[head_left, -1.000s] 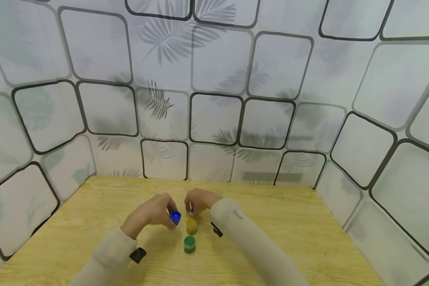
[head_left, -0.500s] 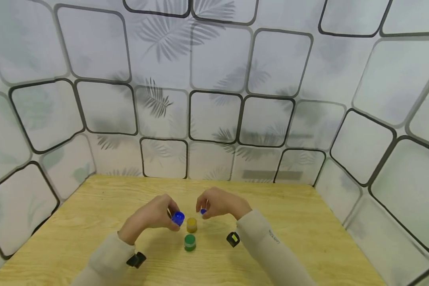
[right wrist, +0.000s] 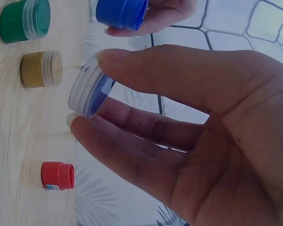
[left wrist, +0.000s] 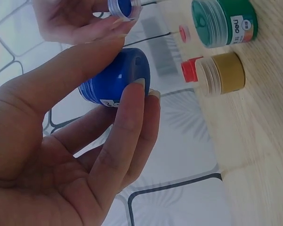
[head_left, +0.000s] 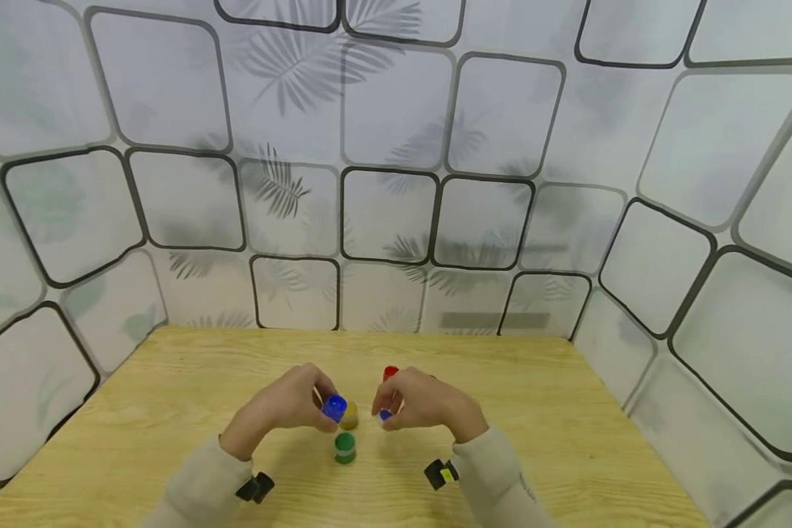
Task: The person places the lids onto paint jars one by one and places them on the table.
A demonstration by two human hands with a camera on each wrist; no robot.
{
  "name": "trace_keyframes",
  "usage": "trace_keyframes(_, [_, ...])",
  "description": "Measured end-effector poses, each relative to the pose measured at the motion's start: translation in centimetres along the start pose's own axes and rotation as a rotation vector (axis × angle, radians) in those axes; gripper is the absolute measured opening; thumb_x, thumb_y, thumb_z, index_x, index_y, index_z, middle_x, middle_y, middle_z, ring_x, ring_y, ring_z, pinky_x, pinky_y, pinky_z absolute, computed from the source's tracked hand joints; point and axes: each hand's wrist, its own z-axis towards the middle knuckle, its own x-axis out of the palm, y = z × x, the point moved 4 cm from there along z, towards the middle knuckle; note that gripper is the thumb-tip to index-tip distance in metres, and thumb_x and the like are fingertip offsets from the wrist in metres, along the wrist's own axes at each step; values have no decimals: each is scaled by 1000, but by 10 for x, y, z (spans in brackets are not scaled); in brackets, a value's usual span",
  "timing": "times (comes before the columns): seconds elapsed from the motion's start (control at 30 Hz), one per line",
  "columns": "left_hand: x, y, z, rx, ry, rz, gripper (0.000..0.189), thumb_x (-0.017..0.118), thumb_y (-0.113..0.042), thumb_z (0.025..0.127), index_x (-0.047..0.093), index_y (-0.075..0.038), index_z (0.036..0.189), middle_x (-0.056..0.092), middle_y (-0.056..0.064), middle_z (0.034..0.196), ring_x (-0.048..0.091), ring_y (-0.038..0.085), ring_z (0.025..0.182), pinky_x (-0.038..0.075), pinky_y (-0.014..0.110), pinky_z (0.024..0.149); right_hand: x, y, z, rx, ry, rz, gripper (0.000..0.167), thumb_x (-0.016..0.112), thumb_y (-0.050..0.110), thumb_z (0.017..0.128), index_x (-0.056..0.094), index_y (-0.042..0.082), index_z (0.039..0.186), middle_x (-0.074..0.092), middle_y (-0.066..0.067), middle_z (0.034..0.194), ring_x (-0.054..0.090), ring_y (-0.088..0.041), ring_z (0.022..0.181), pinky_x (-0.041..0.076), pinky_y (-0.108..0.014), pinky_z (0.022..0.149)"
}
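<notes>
My left hand (head_left: pixel 290 402) grips an uncapped blue paint jar (left wrist: pixel 115 77) between thumb and fingers, its mouth showing in the head view. Facing it from the right, my right hand (head_left: pixel 429 402) pinches a clear screw lid (right wrist: pixel 87 89) by its rim, with blue paint on the inside. Lid and jar are apart. Below the hands stand a yellow paint jar (head_left: pixel 349 416) and, nearer the front, a green paint jar (head_left: pixel 345 447), both capped with clear lids. A red paint jar (right wrist: pixel 58 175) without a lid stands behind my right hand, partly hidden by it in the head view.
The jars stand on a light wood-grain table (head_left: pixel 237 359). Patterned panels (head_left: pixel 396 220) with dark outlined squares and leaf prints enclose it at the back and sides. A small pale red disc (left wrist: pixel 184 34) lies beyond the jars in the left wrist view.
My right hand has moved right and then nearer the front with the lid, uncovering the red jar behind it. My left hand has shifted slightly right, with the blue jar overlapping the yellow one.
</notes>
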Motion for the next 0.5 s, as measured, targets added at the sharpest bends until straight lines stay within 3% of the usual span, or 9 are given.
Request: trace_keyframes(0.5, [9,-5,-1,19,-16,-10,25,91,-8,74,78,-5,96,74,1,88,69,15,78,58,28,69,-2,16,-9,-55,-35,60,14,76,8,92,77,12,106,77,-4,106,69,-2,86,57,-17,76])
